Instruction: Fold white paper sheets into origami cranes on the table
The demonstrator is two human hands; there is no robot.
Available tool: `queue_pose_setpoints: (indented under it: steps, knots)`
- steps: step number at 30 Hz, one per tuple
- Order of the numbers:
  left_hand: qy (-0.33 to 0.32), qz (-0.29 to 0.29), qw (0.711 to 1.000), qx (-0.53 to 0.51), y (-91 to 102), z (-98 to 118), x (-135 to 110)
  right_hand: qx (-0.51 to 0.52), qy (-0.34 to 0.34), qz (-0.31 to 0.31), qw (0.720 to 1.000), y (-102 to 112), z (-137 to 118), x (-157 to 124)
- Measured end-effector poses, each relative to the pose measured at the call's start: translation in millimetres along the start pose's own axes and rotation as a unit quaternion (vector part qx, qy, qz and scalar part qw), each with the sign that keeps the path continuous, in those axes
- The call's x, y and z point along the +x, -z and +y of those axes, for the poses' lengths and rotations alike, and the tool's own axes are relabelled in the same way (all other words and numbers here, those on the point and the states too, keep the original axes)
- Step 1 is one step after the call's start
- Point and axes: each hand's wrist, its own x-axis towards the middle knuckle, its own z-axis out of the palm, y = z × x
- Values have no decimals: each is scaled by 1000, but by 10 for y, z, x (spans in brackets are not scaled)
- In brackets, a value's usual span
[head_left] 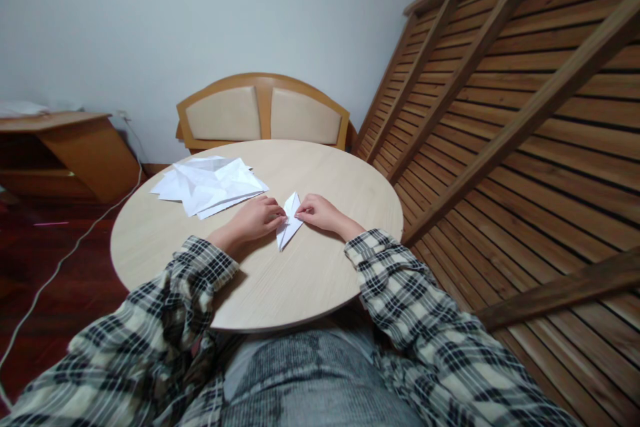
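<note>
A small folded piece of white paper (289,221), narrow and pointed at both ends, lies on the round light-wood table (310,280). My left hand (255,219) rests on the table with its fingertips pinched against the paper's left edge. From the other side my right hand (320,212) pinches the paper's right edge. Both sleeves are plaid. The fingers hide the paper's middle.
A loose pile of white paper sheets (210,185) lies at the table's back left. A padded wooden chair (263,113) stands behind the table. Slatted wooden panelling (525,113) runs along the right. A low wooden cabinet (65,153) and a white cable (65,260) are at the left.
</note>
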Motion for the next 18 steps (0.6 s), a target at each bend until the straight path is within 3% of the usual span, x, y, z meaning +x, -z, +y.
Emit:
queue_pose_setpoints:
  steps: [6, 18]
  knots:
    - [5, 4, 1000, -21, -62, -47, -4, -20, 23, 32, 999, -17, 35, 3]
    - [-25, -11, 998, -56, -95, -92, 9, -7, 32, 19, 999, -12, -8, -9]
